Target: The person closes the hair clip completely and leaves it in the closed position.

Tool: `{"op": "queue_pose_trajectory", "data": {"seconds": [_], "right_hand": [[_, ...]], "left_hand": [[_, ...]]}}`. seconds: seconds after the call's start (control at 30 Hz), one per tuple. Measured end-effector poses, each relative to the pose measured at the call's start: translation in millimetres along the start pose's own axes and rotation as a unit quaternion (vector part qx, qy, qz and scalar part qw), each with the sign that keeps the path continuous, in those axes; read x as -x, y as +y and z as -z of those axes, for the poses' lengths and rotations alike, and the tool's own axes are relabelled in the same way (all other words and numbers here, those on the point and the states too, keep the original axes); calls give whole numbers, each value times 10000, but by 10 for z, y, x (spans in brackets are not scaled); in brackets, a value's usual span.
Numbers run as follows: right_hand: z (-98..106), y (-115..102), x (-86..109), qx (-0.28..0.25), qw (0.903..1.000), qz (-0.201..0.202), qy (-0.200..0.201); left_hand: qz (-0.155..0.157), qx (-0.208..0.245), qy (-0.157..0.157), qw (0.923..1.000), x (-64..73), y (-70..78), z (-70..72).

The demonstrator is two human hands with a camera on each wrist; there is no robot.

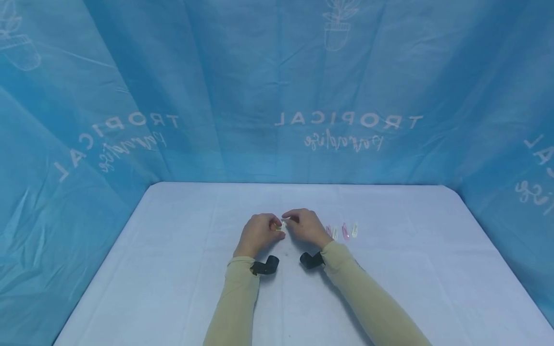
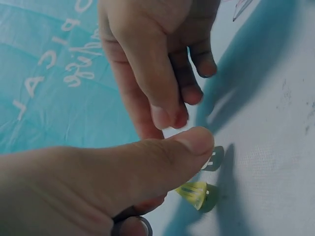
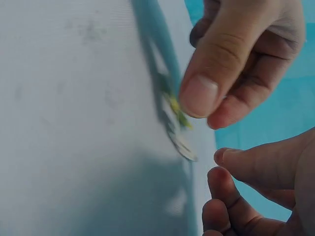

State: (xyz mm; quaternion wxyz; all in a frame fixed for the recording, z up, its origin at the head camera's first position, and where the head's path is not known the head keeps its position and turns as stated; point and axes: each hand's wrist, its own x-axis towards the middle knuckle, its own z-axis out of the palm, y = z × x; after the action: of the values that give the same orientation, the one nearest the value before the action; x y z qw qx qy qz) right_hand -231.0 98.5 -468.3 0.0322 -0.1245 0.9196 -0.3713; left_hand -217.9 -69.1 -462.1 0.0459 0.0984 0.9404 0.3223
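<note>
Two snap hair clips lie close together between the hands. A yellow hair clip (image 2: 194,193) shows below the left thumb in the left wrist view, and a pale hair clip (image 1: 283,226) lies just right of it in the head view. My left hand (image 1: 258,233) bends over the pair from the left, thumb and forefinger around them with a gap between. From the right, my right hand (image 1: 306,227) reaches to the far end of the pale clip, its thumb and forefinger slightly parted. Nothing shows between the fingertips of either hand. The left thumb partly hides both clips in the left wrist view.
Right of the right hand lie a pink hair clip (image 1: 345,231), a whitish hair clip (image 1: 354,229) and a couple more clips beside the wrist. A white cloth covers the table (image 1: 182,269). Blue printed curtains (image 1: 242,96) stand around its back and sides.
</note>
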Motion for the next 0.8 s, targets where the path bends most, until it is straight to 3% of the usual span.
{"op": "queue_pose_trajectory", "data": {"seconds": [0.57,0.8], "right_hand": [[366,93,173,-106,9987,311,380],[486,217,240,-89,9990,85,428]], "left_hand": [[-139,-45,223,9996,-1,105,-2],[-218,-54,246,9994,-11,151,-62]]}}
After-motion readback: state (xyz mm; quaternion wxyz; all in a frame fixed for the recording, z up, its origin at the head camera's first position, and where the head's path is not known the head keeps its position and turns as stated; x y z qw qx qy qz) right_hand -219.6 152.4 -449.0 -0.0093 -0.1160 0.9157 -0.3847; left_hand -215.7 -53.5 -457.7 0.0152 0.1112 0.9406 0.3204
